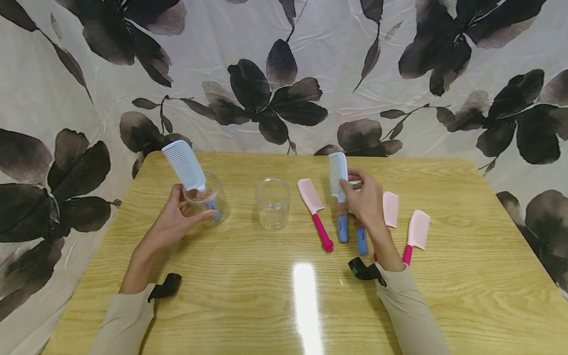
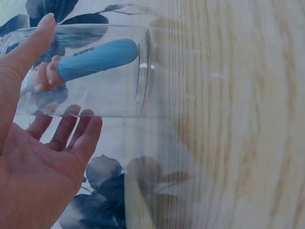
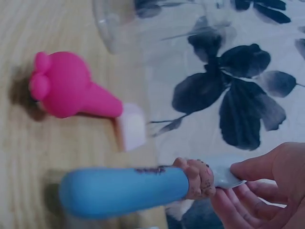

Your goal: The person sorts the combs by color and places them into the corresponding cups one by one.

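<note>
My left hand [image 1: 168, 224] holds a clear jar [image 1: 225, 209] at the table's left, thumb on one side and fingers on the other. A light-blue comb [image 1: 184, 165] leans in that jar, teeth end up; its blue handle [image 2: 100, 58] shows through the wall. My right hand [image 1: 367, 199] pinches another light-blue comb [image 1: 337, 172] by its toothed part, with its blue handle [image 3: 124, 191] pointing towards me. A third blue-handled comb [image 1: 362, 240] lies partly hidden under the right hand. Left of the held comb lies a pink comb [image 1: 317, 209].
A second clear jar [image 1: 272, 217] stands mid-table, between the hands. Two more pink combs, one [image 1: 390, 209] partly behind the right wrist and one [image 1: 418, 229] farther right, lie on the wooden table [image 1: 239, 296]. Flowered cloth [image 1: 275, 98] hangs behind the table.
</note>
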A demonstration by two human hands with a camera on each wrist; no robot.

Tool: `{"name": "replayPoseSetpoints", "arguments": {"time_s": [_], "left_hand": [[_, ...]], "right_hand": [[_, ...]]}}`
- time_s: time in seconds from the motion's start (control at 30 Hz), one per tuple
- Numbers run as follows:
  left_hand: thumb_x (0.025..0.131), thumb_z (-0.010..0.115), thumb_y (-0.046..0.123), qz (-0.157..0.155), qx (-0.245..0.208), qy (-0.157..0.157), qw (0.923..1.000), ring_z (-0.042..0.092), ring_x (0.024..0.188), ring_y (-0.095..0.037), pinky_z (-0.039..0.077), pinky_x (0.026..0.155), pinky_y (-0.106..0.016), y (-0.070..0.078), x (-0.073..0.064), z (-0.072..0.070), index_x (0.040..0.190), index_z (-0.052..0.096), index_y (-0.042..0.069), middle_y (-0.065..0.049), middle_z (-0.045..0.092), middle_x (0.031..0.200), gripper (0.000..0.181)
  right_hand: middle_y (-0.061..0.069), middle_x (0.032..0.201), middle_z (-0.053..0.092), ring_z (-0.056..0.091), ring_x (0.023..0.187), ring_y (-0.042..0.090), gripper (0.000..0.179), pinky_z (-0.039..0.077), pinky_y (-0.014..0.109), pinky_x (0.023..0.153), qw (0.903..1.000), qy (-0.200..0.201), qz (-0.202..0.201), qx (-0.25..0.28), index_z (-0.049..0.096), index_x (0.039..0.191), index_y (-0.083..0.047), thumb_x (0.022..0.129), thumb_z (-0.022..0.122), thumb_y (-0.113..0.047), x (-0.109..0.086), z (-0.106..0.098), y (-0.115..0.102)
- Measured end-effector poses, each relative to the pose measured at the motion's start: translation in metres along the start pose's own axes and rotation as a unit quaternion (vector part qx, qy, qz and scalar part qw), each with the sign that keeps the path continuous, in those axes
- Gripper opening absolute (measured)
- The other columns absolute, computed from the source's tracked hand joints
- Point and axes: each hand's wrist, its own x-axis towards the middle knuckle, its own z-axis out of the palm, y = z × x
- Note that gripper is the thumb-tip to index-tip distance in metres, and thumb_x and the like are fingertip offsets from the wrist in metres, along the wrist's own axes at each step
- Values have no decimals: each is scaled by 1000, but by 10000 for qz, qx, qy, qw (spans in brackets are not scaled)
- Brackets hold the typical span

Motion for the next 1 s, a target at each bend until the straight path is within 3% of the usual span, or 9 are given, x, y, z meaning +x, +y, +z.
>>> {"name": "replayPoseSetpoints", "arguments": {"time_s": [0.53,0.83,1.0], "left_hand": [[90,82,13,55,-40,6,10000,29,143,-39,23,117,-68,-3,0,1,150,16,2,-18,26,148,89],[90,82,14,41,-52,-6,10000,30,143,-39,24,117,-68,-4,0,0,151,16,1,-20,26,150,90],[90,82,15,7,-30,-13,10000,29,143,-39,23,117,-68,-2,1,0,150,16,2,-20,26,149,90]], "right_hand": [[15,110,72,70,90,28,32,50,20,65,9983,-45,-369,456,70,124,-2,95,75,-14,-13,-11,-31],[13,107,73,72,84,25,31,54,19,64,9937,-271,-784,756,70,121,-1,93,77,-11,-24,-12,-52],[15,104,73,72,79,25,30,60,25,63,9874,-423,-925,1216,70,118,1,91,78,-8,-27,-11,-66]]}}
